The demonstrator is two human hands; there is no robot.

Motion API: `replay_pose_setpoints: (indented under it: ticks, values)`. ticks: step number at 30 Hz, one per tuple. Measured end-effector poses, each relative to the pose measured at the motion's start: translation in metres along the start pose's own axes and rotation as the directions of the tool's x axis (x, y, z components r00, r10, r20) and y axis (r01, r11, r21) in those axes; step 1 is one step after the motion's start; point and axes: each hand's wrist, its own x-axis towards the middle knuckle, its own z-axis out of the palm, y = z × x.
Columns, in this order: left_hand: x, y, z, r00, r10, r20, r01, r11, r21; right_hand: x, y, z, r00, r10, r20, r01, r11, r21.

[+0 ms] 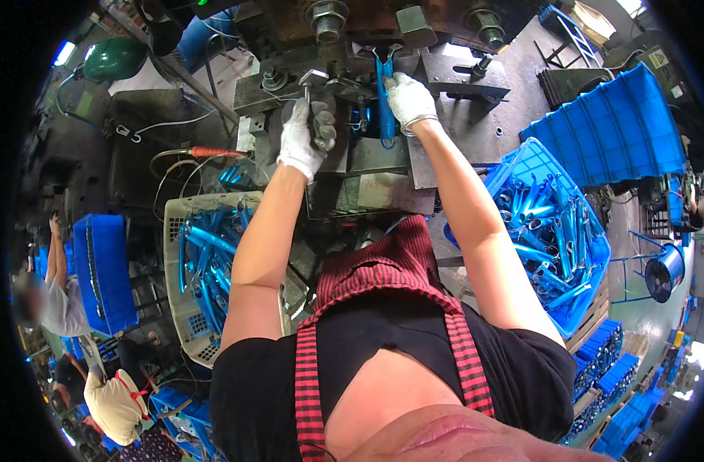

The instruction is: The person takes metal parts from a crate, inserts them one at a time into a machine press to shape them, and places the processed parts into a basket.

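My right hand (410,100), in a white glove, grips the side of a long blue metal part (387,115) with a forked upper end. That part stretches lengthwise over the metal fixture under the press. To its left, my left hand (306,137), gloved in white with a dirty grey patch, is closed around the shaft of a small metal tool with a flat crosswise head (313,78). The tool head rests near a bolted block of the fixture (263,88), and whether it touches the block I cannot tell.
Large bolts (326,19) hang from the press above my hands. On my left stands a cream plastic crate (173,254) of blue metal parts; on my right, a blue crate (533,154) holds more. A red-handled hose (213,152) lies at left. Other people (117,404) are farther left.
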Motion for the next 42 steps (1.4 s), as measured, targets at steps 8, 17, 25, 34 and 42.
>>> replay_pose_setpoints:
  ticks: [8, 17, 25, 34, 42]
  values:
    - [0.004, -0.041, 0.075, 0.976, -0.098, 0.193, 0.097, 0.995, 0.012, 0.026, 0.014, 0.008, 0.998, -0.022, 0.062, 0.041, 0.943, -0.331]
    - [0.039, -0.117, 0.105, 0.936, -0.313, 0.161, 0.307, 0.95, 0.062, -0.072, 0.084, -0.034, 0.962, 0.098, -0.254, -0.1, 0.995, 0.006]
    - [0.057, -0.156, 0.103, 0.921, -0.373, 0.114, 0.384, 0.918, -0.097, -0.2, 0.234, -0.17, 0.832, 0.404, -0.38, -0.554, 0.643, -0.529]
    - [0.055, -0.155, 0.097, 0.933, -0.35, 0.081, 0.354, 0.935, -0.034, -0.284, 0.272, -0.208, 0.652, 0.675, -0.344, -0.73, 0.437, -0.525]
    - [0.064, -0.156, 0.097, 0.909, -0.392, 0.14, 0.403, 0.913, -0.065, -0.286, 0.278, -0.218, 0.591, 0.768, -0.245, -0.687, 0.321, -0.652]
